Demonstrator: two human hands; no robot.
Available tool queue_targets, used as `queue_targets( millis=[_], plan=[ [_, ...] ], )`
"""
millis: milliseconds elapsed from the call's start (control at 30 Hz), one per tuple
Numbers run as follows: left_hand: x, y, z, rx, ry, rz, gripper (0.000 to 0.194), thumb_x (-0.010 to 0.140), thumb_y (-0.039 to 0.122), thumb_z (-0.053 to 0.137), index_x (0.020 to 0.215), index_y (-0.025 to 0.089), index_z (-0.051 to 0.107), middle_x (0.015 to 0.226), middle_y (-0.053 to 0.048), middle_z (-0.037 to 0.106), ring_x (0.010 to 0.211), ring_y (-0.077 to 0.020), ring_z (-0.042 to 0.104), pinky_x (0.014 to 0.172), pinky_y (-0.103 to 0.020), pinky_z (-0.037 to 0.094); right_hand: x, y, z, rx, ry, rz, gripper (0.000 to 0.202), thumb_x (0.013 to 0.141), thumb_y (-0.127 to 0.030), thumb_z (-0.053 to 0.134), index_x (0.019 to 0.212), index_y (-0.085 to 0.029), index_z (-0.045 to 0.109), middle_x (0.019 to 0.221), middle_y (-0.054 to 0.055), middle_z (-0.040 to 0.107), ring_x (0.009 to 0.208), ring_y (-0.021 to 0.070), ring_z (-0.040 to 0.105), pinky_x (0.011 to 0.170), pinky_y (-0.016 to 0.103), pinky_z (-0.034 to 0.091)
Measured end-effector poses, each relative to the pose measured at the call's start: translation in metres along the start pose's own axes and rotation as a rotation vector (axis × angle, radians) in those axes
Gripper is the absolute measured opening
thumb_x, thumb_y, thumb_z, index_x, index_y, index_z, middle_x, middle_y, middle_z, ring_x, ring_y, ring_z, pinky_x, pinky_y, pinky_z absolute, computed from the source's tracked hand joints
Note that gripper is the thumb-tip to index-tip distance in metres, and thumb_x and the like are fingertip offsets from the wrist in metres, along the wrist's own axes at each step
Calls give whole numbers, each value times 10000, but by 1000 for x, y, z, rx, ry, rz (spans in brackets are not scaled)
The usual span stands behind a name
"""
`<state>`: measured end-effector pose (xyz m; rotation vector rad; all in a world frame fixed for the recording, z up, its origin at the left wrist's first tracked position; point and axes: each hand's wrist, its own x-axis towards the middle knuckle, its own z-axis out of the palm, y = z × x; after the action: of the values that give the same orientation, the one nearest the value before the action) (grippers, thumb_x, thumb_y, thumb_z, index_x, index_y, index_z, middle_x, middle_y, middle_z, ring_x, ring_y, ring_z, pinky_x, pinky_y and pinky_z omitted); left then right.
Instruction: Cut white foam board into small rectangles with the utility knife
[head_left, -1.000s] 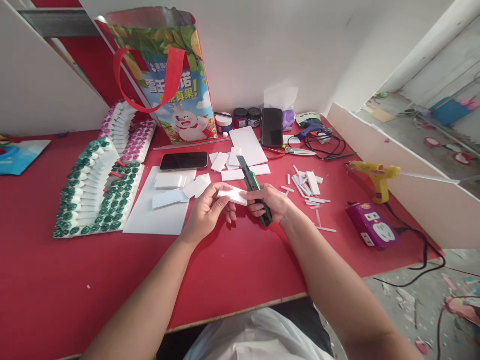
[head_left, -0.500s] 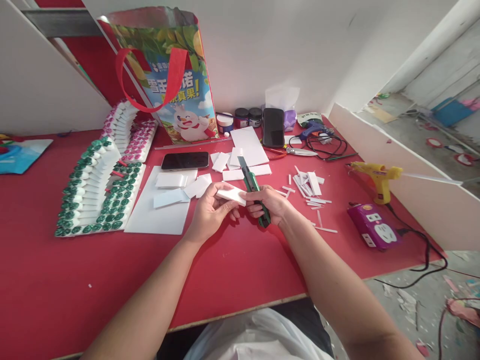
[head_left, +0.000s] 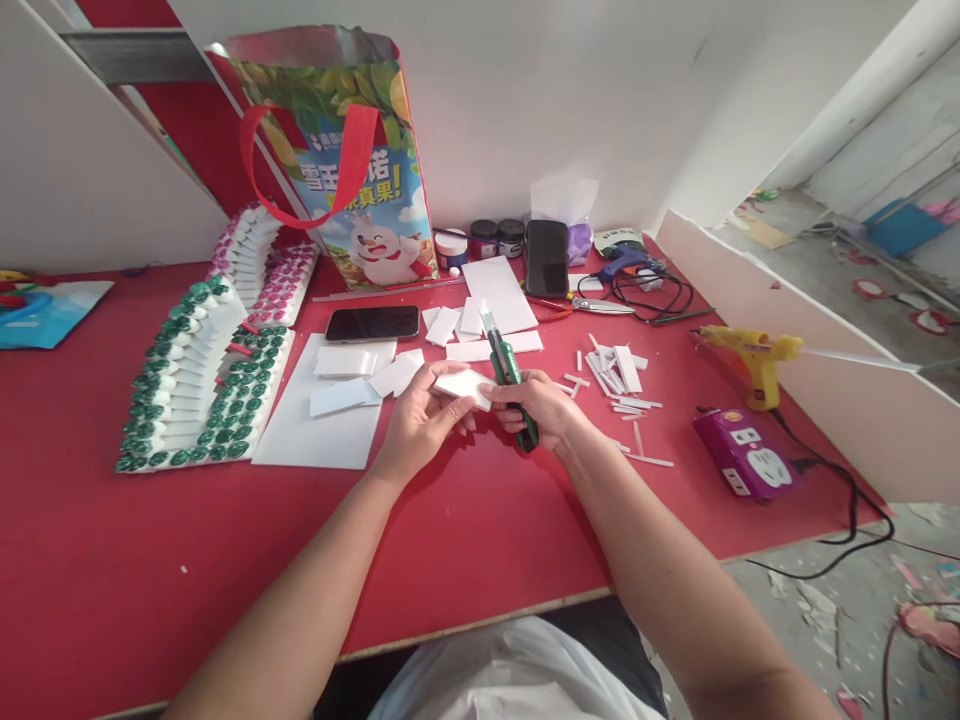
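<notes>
My left hand (head_left: 429,415) grips a small white rectangular piece (head_left: 463,387) between thumb and fingers. In my right hand (head_left: 541,408) is a green utility knife (head_left: 507,370), its blade pointing up and away from me; the right thumb also touches the right end of the white piece. Beyond my hands lie loose white pieces (head_left: 398,372) and a larger white sheet (head_left: 315,435). Thin white strips (head_left: 611,368) are scattered to the right of the knife.
Green-and-white decorated panels (head_left: 244,410) stand at left before a printed bag (head_left: 375,190). One phone (head_left: 373,322) lies flat, another (head_left: 547,258) leans at the back. Scissors (head_left: 604,306), a yellow glue gun (head_left: 759,358) and a purple power socket (head_left: 746,455) are on the right.
The white piece is tilted slightly differently, showing more of its broad face. Both hands have barely moved, and the view has shifted slightly.
</notes>
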<state>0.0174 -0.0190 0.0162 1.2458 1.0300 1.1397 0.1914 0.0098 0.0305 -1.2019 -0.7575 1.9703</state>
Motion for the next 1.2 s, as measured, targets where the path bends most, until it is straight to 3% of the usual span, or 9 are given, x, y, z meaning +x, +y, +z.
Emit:
queue_targets(
  millis=[133, 267, 400, 533, 667, 767, 900, 1000, 1200],
  plan=[
    [1, -3, -1, -67, 89, 42, 558, 863, 391, 729, 1344, 210, 512, 843, -6, 691, 740, -163, 699, 772, -303, 566, 0, 1, -1, -44, 28, -85, 459, 542, -287, 915, 572, -176, 472, 478, -62, 405, 417, 33, 307, 388, 197, 206],
    [4, -12, -2, -137, 240, 26, 328, 809, 386, 787, 1042, 184, 672, 822, -7, 708, 769, -154, 675, 775, -270, 528, 1, 2, -1, -95, 23, -146, 442, 543, -346, 911, 610, -175, 509, 497, -56, 451, 418, 45, 359, 404, 205, 232],
    [3, -16, -2, -179, 310, 20, 199, 784, 338, 813, 830, 183, 696, 738, 25, 669, 722, -115, 605, 744, -231, 481, 2, 3, 0, -151, -24, -206, 427, 572, -386, 893, 617, -175, 525, 499, -52, 477, 428, 51, 378, 419, 211, 233],
    [-1, -7, -2, -30, 325, 153, 138, 828, 298, 766, 781, 183, 705, 691, 37, 612, 677, -97, 539, 686, -211, 439, 3, 4, -1, -190, -67, -215, 416, 599, -424, 886, 640, -159, 568, 519, -37, 515, 438, 47, 376, 435, 218, 226],
    [-6, 4, -4, 174, 308, 274, 95, 856, 259, 718, 807, 183, 689, 732, 31, 587, 707, -107, 540, 696, -220, 434, 2, 1, -5, -198, -119, -152, 436, 589, -442, 908, 702, -147, 606, 507, -77, 425, 451, 37, 314, 445, 221, 203],
    [-9, 10, -4, 275, 274, 296, 72, 861, 241, 698, 820, 183, 685, 755, 24, 597, 722, -113, 546, 716, -230, 441, -3, -6, -10, -228, -62, -166, 458, 579, -423, 920, 820, -132, 661, 523, -96, 387, 461, 32, 272, 446, 222, 177],
    [-11, 13, -3, 298, 136, 207, 98, 861, 250, 683, 791, 182, 695, 746, 9, 631, 714, -128, 559, 709, -246, 455, -14, -19, -13, -342, 35, -225, 445, 600, -440, 898, 824, -106, 705, 516, -84, 403, 459, 35, 280, 445, 231, 189],
    [-10, 14, -1, 245, 37, 109, 138, 845, 292, 695, 768, 177, 699, 722, 0, 630, 712, -141, 562, 705, -260, 463, -21, -24, -7, -441, 50, -188, 433, 552, -409, 914, 784, -125, 684, 519, -74, 445, 450, 44, 319, 427, 230, 201],
    [-5, 4, -4, 132, -15, -170, 282, 751, 439, 763, 803, 165, 723, 730, -23, 670, 683, -162, 589, 639, -274, 469, -21, -18, 4, -542, 58, -98, 364, 615, -346, 861, 601, -170, 543, 432, -90, 378, 407, 42, 284, 404, 219, 186]
  ],
)
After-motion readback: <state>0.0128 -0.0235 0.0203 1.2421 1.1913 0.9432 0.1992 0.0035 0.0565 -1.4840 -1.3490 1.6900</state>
